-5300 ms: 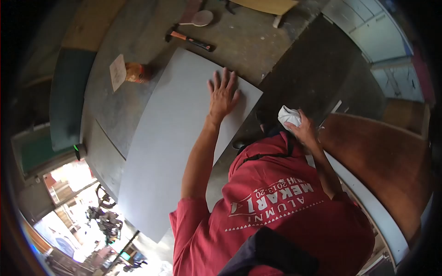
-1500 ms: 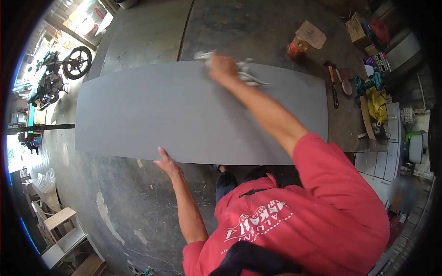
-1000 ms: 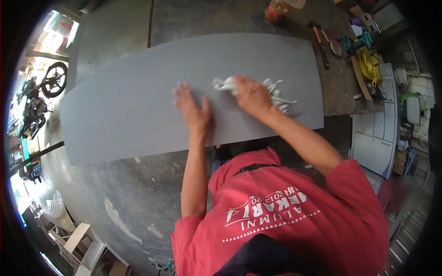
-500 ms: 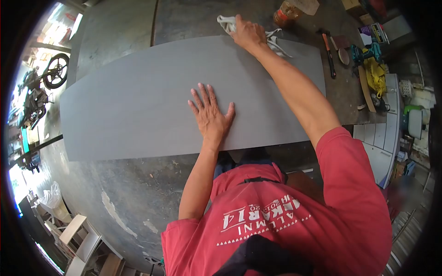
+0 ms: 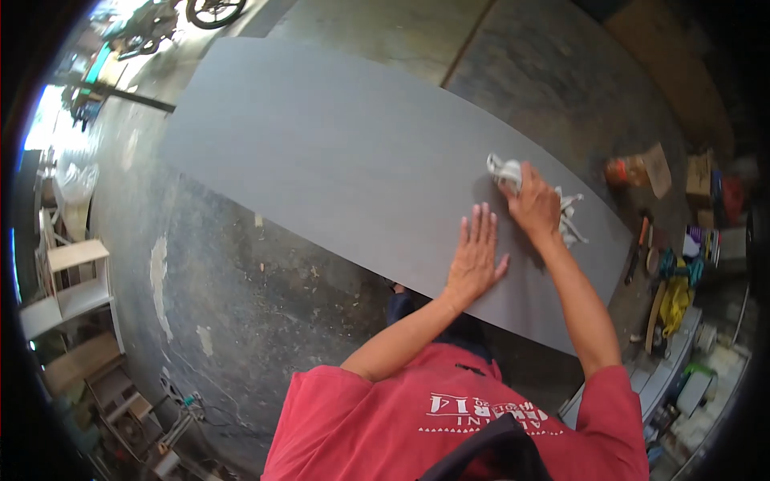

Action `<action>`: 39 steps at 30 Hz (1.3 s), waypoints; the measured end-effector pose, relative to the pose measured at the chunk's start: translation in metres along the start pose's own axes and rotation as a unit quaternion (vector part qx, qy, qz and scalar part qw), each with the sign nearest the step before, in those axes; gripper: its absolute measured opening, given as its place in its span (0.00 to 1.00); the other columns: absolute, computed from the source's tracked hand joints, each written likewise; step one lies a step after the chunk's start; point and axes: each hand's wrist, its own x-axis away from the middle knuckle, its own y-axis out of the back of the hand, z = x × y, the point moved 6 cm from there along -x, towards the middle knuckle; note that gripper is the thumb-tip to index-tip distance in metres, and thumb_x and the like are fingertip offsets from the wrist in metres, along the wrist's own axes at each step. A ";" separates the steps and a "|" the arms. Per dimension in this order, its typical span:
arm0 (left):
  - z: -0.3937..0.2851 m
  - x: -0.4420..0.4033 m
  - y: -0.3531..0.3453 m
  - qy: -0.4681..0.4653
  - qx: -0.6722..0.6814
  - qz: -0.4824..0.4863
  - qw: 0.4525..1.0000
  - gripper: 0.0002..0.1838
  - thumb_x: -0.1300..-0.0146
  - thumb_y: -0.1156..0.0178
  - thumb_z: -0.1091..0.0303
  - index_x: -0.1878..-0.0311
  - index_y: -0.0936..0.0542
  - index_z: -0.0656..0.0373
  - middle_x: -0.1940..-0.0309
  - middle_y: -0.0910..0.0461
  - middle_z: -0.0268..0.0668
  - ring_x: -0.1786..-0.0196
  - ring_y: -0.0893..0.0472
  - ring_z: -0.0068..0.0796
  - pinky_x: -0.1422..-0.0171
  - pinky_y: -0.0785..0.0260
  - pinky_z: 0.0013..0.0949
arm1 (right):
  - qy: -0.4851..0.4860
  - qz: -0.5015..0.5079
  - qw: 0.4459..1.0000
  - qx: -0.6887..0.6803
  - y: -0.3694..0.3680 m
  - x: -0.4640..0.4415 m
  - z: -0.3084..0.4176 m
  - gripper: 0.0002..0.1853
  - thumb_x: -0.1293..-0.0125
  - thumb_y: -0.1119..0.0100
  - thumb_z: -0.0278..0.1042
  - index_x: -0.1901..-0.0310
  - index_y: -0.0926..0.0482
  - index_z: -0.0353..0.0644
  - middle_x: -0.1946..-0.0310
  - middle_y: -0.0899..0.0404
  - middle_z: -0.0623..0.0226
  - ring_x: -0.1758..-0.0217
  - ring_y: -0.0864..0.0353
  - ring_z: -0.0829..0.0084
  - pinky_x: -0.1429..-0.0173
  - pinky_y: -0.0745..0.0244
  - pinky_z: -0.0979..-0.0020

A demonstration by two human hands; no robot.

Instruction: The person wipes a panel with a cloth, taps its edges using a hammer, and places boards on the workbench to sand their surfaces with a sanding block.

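A long grey panel (image 5: 321, 144) with a curved far edge lies flat in front of me. My left hand (image 5: 475, 260) rests palm down on it near the close edge, fingers stretched out. Just beyond and to the right, my right hand (image 5: 536, 204) grips a white cloth (image 5: 505, 171) against the panel's surface. Part of the cloth sticks out past the fingers on both sides, and the rest is hidden under the hand.
Behind the panel stands a jar (image 5: 622, 171) with brownish contents. A hammer (image 5: 639, 240), a cordless drill (image 5: 682, 268) and a yellow bag (image 5: 676, 305) lie at the right. Wooden shelving (image 5: 76, 276) stands on the floor at left; a motorcycle wheel (image 5: 215, 10) shows far back.
My view has turned toward the left. My right hand has drawn the cloth from the panel's far edge nearer to my left hand, which stays flat on the panel.
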 end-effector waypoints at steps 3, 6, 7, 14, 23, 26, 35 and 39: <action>0.000 -0.002 0.004 -0.025 0.027 -0.006 0.999 0.46 0.30 0.47 0.44 0.23 0.42 0.75 0.19 0.51 0.62 0.15 0.55 0.56 0.14 0.64 0.56 | 0.014 -0.036 0.999 -0.010 -0.003 -0.084 0.017 0.23 0.35 0.32 0.48 0.50 0.28 0.40 0.55 0.16 0.51 0.55 0.15 0.44 0.57 0.20 0.48; 0.003 0.004 0.010 -0.072 0.021 0.000 0.997 0.45 0.30 0.47 0.46 0.23 0.42 0.75 0.19 0.51 0.61 0.15 0.54 0.55 0.13 0.65 0.55 | 0.010 -0.051 0.999 0.007 -0.012 -0.108 0.032 0.24 0.35 0.33 0.50 0.48 0.27 0.41 0.54 0.16 0.49 0.54 0.15 0.42 0.54 0.21 0.45; 0.006 0.008 0.008 -0.088 0.040 0.000 0.995 0.43 0.31 0.44 0.50 0.24 0.40 0.74 0.19 0.49 0.57 0.15 0.53 0.51 0.13 0.64 0.53 | 0.013 -0.041 0.999 0.004 -0.011 -0.094 0.042 0.24 0.35 0.33 0.50 0.47 0.27 0.42 0.54 0.16 0.49 0.54 0.15 0.42 0.54 0.21 0.45; 0.181 0.089 0.093 0.122 0.030 -0.143 0.982 0.37 0.35 0.37 0.59 0.24 0.33 0.62 0.20 0.42 0.50 0.17 0.47 0.51 0.15 0.58 0.58 | 0.208 0.040 0.974 -0.086 -0.004 0.061 0.145 0.22 0.34 0.34 0.48 0.51 0.25 0.37 0.58 0.17 0.51 0.58 0.15 0.46 0.58 0.19 0.51; 0.252 0.097 0.128 0.197 -0.031 -0.153 0.968 0.42 0.30 0.41 0.55 0.19 0.44 0.63 0.16 0.57 0.51 0.14 0.58 0.54 0.16 0.65 0.63 | 0.232 0.011 0.968 -0.096 -0.025 -0.071 0.273 0.18 0.29 0.39 0.48 0.52 0.26 0.41 0.61 0.18 0.51 0.61 0.15 0.44 0.59 0.20 0.49; 0.253 0.097 0.128 0.191 -0.024 -0.138 0.972 0.42 0.30 0.41 0.55 0.19 0.44 0.64 0.16 0.57 0.51 0.14 0.58 0.55 0.16 0.66 0.63 | 0.230 0.003 0.968 -0.098 -0.037 -0.142 0.308 0.19 0.30 0.38 0.49 0.51 0.27 0.42 0.60 0.16 0.50 0.60 0.15 0.43 0.57 0.21 0.46; 0.263 0.086 0.156 0.194 -0.039 -0.016 0.980 0.43 0.31 0.40 0.52 0.20 0.43 0.65 0.17 0.55 0.55 0.15 0.56 0.54 0.16 0.62 0.63 | 0.203 -0.001 0.977 -0.059 -0.067 -0.330 0.425 0.22 0.36 0.32 0.45 0.48 0.28 0.42 0.55 0.14 0.49 0.51 0.14 0.44 0.47 0.19 0.49; 0.291 0.078 0.177 0.132 0.013 0.066 0.989 0.43 0.31 0.40 0.51 0.19 0.43 0.60 0.16 0.53 0.49 0.15 0.55 0.52 0.15 0.59 0.58 | 0.189 0.012 0.980 -0.058 -0.071 -0.392 0.463 0.19 0.33 0.36 0.43 0.47 0.27 0.43 0.57 0.13 0.49 0.52 0.13 0.45 0.48 0.19 0.49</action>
